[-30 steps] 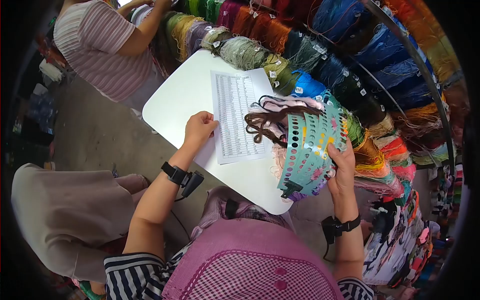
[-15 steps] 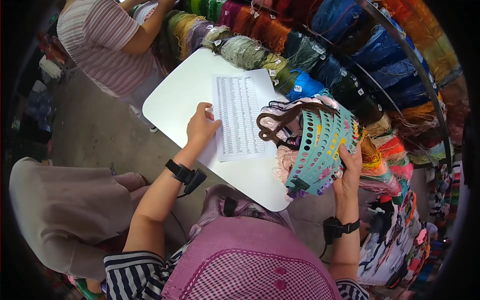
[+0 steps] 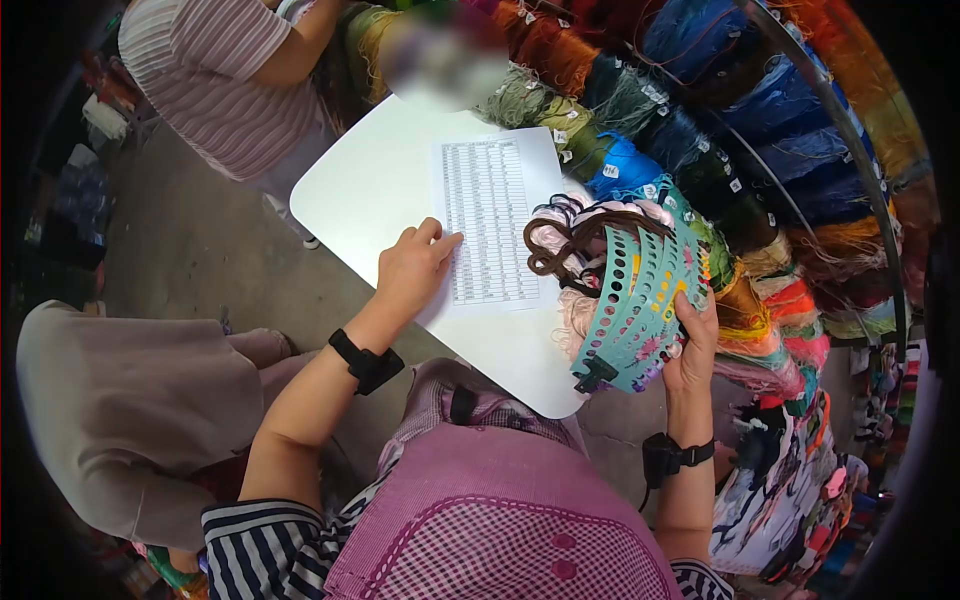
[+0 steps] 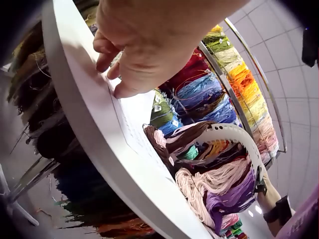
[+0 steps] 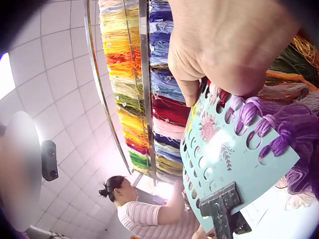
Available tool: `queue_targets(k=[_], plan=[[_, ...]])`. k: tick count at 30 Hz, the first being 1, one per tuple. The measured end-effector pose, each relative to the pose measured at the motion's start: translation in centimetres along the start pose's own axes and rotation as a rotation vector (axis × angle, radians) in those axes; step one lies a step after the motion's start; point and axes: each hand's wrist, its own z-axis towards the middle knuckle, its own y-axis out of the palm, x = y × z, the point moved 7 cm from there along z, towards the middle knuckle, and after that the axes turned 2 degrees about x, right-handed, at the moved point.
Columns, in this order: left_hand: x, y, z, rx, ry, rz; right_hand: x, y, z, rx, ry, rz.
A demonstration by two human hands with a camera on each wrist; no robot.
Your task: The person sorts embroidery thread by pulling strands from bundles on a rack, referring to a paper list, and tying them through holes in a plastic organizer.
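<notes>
My left hand [image 3: 412, 268] rests at the left edge of a printed sheet [image 3: 495, 215] covered in a table of small figures, its fingertips touching the paper. The sheet lies on a white table [image 3: 365, 185]. My right hand [image 3: 692, 345] grips a stack of turquoise punched thread cards [image 3: 640, 290] by one edge, thumb on the front face. Skeins of thread hang from the holes: dark brown [image 3: 552, 262], pale pink [image 4: 227, 177] and purple [image 5: 251, 112]. A black clip [image 5: 222, 201] fastens the cards at one corner. The hanging skeins overlap the sheet's right side in the head view.
Racks of coloured thread hanks [image 3: 720, 90] with small white tags line the far and right sides. A blue hank [image 3: 620, 165] hangs beside the table. A person in a striped top [image 3: 215, 90] stands at upper left, and another in beige [image 3: 130, 400] at lower left.
My left hand has shifted slightly right, farther onto the sheet's edge. The thread cards in my right hand moved a little right, then stayed nearly still.
</notes>
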Motion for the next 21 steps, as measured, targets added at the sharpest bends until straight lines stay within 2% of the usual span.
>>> queue_targets(k=[7, 10, 14, 17, 18, 19, 20, 21], plan=[[0.1, -0.2, 0.0, 0.023, 0.021, -0.008, 2.2, -1.3, 1.0, -0.012, 0.066, -0.035], [0.1, -0.3, -0.1, 0.029, 0.018, -0.010, 5.3, -2.6, 1.3, -0.024, 0.163, -0.219], [0.4, -0.7, -0.2, 0.035, 0.030, -0.047, 6.9, -3.6, 0.9, -0.026, 0.254, -0.239], [0.0, -0.2, 0.5, -0.051, 0.051, -0.064, 7.5, -4.6, 1.7, -0.065, 0.131, -0.390], [0.9, -0.6, 1.2, -0.132, 0.016, -0.007, 5.9, -3.8, 2.4, -0.161, -0.158, -0.912], [1.1, -1.2, 1.9, -0.091, 0.041, -0.154, 7.8, -5.7, 3.4, -0.103, -0.294, -0.939], [3.7, -3.3, 3.1, -0.143, 0.028, -0.203, 6.0, -4.6, 2.4, -0.004, -0.251, -1.008], [6.3, -5.3, 4.0, -0.094, 0.134, -0.282, 3.7, -3.2, 1.2, 0.086, -0.198, -1.065]])
